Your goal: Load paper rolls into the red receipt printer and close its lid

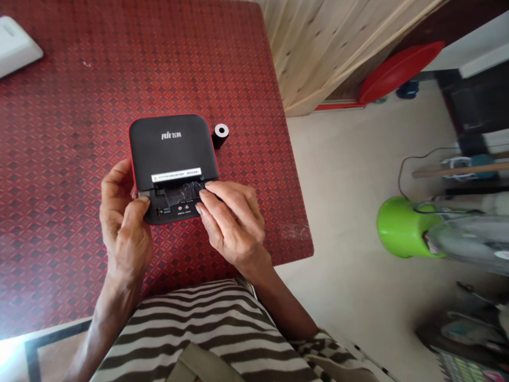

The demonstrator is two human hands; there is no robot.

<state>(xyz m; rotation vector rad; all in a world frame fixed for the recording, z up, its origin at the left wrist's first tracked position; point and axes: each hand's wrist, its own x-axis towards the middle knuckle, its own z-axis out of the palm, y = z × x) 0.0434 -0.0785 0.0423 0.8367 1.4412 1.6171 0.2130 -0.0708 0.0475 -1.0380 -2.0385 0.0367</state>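
Note:
A black receipt printer (173, 151) with red edges and white lettering on its lid sits in front of me, tilted slightly. My left hand (125, 220) grips its left side, thumb pressed on the front left corner. A piece of clear plastic film (183, 194) lies across the printer's front panel, below a white warning label (177, 175). My right hand (230, 220) is at the front right of the printer, its fingertips closed on the film's right end. Close to the printer's right side is a small roll (221, 131) with a white end, a dark hole and a dark side.
The table has a red patterned cover (79, 132). A white object (16, 46) lies at its far left corner. Beyond the right edge are a wooden panel (310, 48), a red basin (401, 71) and a green bucket (401, 228) on the floor.

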